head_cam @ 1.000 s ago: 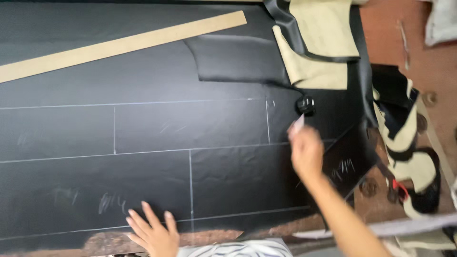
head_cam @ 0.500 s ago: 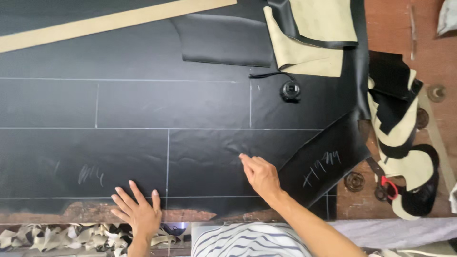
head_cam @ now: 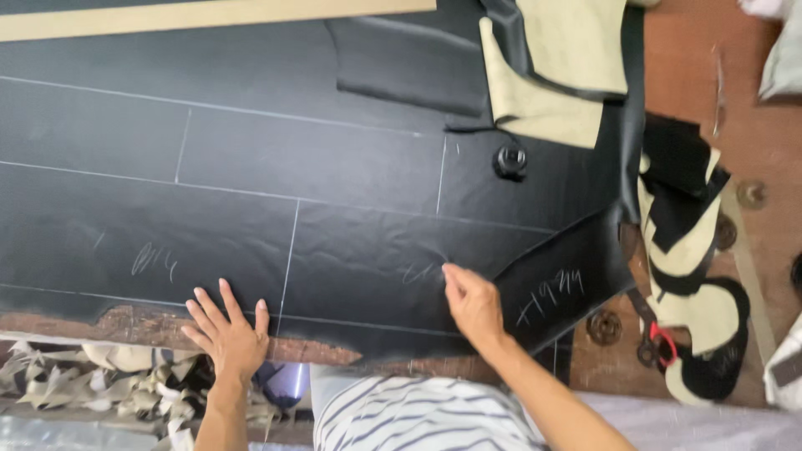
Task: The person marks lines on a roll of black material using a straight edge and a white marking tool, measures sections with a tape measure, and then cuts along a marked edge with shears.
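A large black sheet of leather-like material (head_cam: 251, 192) covers the worktable, ruled with thin chalk lines into rectangles and marked with chalk scribbles. My left hand (head_cam: 224, 330) lies flat with fingers spread on the sheet's near edge. My right hand (head_cam: 472, 301) has its fingers pinched together at a fresh chalk scribble (head_cam: 418, 271); what it grips is too small to see clearly. A cut black piece (head_cam: 560, 284) with chalk marks lies just right of that hand.
A long wooden ruler (head_cam: 209, 15) lies along the far edge. A small round black object (head_cam: 510, 161) sits on the sheet. Cream and black cut pieces (head_cam: 551, 75) pile at the upper right and right (head_cam: 693, 276). Scissors with red handles (head_cam: 656, 347) lie nearby. Scraps (head_cam: 92, 384) heap below left.
My right hand came down from the upper right of the sheet to the near middle panel, where chalk scribbles now show. My left hand stayed flat at the near edge.
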